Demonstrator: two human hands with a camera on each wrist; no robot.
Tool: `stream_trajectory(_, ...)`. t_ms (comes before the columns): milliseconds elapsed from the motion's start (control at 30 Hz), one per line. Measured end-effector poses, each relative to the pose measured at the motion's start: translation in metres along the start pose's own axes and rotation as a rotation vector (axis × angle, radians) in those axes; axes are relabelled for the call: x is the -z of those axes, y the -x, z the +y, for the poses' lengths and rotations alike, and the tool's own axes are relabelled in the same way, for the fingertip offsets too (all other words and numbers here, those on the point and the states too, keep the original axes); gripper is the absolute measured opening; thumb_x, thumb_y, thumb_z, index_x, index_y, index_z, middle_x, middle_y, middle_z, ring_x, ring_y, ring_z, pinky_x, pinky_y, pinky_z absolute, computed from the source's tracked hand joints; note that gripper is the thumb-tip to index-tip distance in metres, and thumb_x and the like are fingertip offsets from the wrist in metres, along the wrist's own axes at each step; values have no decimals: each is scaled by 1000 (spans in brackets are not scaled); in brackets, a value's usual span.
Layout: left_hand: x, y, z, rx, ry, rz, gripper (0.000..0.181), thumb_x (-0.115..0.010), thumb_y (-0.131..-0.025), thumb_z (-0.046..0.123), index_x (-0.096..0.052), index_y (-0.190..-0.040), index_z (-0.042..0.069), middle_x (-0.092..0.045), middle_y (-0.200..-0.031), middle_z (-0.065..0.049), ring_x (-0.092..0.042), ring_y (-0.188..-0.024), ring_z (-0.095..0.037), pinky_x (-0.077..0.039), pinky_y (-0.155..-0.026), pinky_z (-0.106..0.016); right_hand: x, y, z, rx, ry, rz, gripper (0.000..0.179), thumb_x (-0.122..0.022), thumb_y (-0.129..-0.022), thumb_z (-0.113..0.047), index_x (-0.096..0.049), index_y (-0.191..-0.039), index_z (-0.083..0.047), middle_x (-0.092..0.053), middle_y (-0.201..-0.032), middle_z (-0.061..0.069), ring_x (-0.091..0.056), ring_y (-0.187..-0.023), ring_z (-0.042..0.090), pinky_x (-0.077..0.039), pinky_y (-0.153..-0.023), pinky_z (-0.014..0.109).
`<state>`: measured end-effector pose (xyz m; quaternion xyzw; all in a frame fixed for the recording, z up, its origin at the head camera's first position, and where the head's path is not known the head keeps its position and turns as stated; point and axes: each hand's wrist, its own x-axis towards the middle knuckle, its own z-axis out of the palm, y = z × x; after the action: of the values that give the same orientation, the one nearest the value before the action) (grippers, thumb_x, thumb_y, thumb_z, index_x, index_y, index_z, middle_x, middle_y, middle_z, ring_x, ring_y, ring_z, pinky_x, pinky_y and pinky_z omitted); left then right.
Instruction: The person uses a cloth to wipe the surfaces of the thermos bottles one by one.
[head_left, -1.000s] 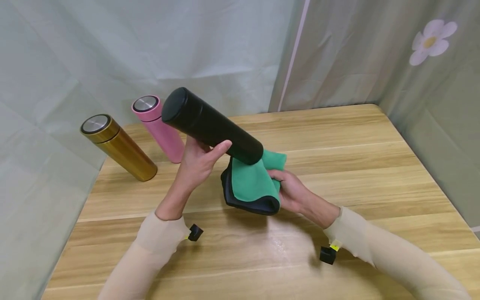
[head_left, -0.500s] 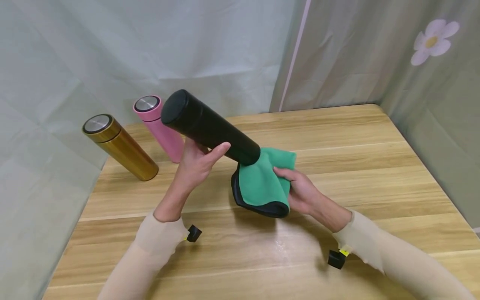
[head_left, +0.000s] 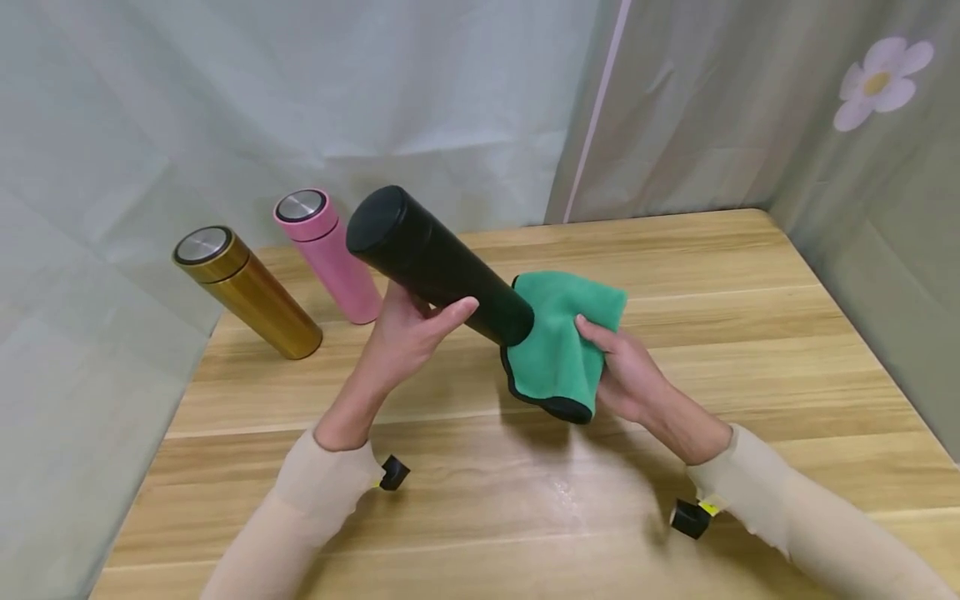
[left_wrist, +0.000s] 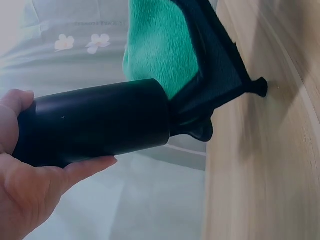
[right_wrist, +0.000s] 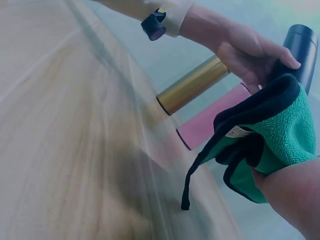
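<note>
My left hand (head_left: 408,337) grips a black thermos bottle (head_left: 442,267) around its middle, raised over the table and tilted, lid end up to the left. A green cloth (head_left: 562,333) with black edging hangs from my right hand (head_left: 630,371), pinched between thumb and fingers. The bottle's lower end overlaps the cloth's left part in the head view. From the left wrist, the cloth (left_wrist: 160,45) sits right at the bottle's end (left_wrist: 100,122). A white label and a dark hanging loop show on the cloth (right_wrist: 295,130) in the right wrist view.
Two more thermos bottles stand at the table's left: a gold one (head_left: 255,296) and a pink one (head_left: 333,262), the pink one behind my left hand. Pale curtains (head_left: 442,100) close off the back and sides. The wooden table (head_left: 750,333) spreads under both hands.
My right hand has moved right with the cloth, which now spreads flatter and reaches higher beside the bottle's end. My left hand and the black bottle have shifted slightly right and down.
</note>
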<state>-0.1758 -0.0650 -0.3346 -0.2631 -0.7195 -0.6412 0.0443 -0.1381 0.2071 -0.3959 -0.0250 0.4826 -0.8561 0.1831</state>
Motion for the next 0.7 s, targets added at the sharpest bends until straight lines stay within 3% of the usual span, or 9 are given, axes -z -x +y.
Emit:
stream_trajectory(300,-3,2,2,-27,0,-29,51,-73,-93,-1,-48,-137,4,-63,-121,-12,-63,-105,-28,-59,-88,-34,-6,-16,-5,39,-58,-16,21,-40,-113,-21,-42,-131,-11,-54,-118,1,-61,-103,13,-55,-89,26)
stream_trajectory(533,-4,7,5,-31,-14,-27,45,-73,-91,-4,-53,-132,1,-64,-107,-13,-58,-84,-26,-52,-67,-27,-7,-30,-4,-1,-91,-29,21,-42,-113,-25,-46,-125,-8,-60,-112,2,-68,-96,13,-58,-84,25)
stream_trajectory(700,-3,9,5,-44,-1,-41,43,-73,-92,-4,-54,-131,-1,-61,-100,-11,-55,-76,-24,-48,-61,-26,-9,-38,1,-47,-65,-26,23,-44,-112,-30,-51,-118,-9,-64,-103,0,-70,-89,11,-58,-80,25)
